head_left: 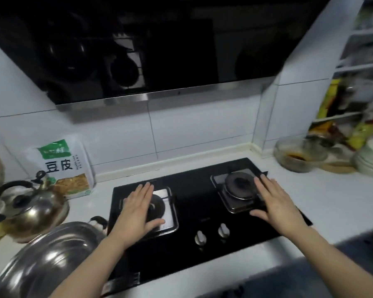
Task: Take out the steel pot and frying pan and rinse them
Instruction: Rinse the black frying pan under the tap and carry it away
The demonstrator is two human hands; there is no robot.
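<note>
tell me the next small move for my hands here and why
Probably move the left hand off the left burner toward the steel pot at lower left. Both hands are open, flat and empty over the stove; the right hand holds nothing either.

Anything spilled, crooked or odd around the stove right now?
Nothing spilled on the stove. Oddities: a glass bowl with dark sauce residue sits unwashed to its right, and both hands hover open over bare burners.
</note>
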